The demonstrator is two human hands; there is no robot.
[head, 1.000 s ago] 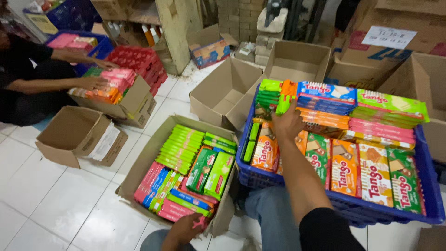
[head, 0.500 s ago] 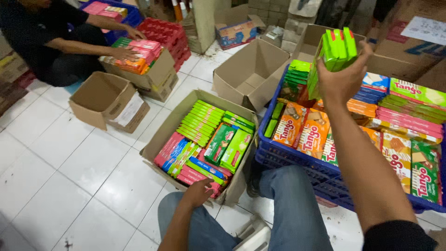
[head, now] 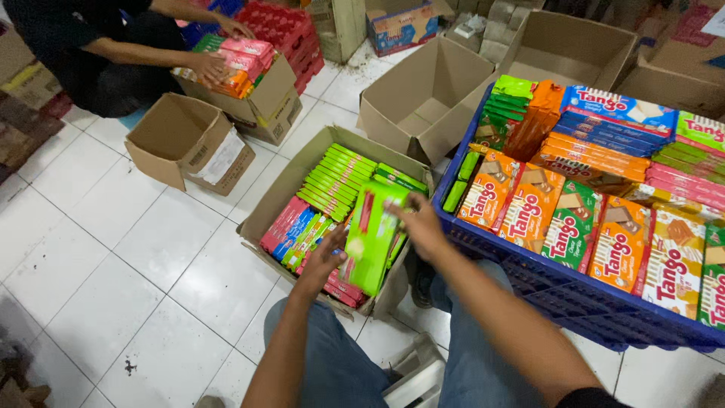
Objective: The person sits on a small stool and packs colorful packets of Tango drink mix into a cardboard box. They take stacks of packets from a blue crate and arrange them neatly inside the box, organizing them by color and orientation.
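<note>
Head view shows both hands holding a green wafer pack over the open cardboard box: left hand fingers grasping its near edge, right hand fingers clenched on its far end. It looks light, stiff-sided, slick-wrapped and crushable, best held by the ends. White tiled floor; blue crate at right; cramped room.

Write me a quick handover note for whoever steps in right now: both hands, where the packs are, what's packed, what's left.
Both hands, left hand and right hand, hold a stack of green packs over the open carton.
Carton: green packs fill the far rows, pink and blue ones the near-left corner.
Left: the held stack is not yet set down; the blue crate on the right is full of packs.
</note>
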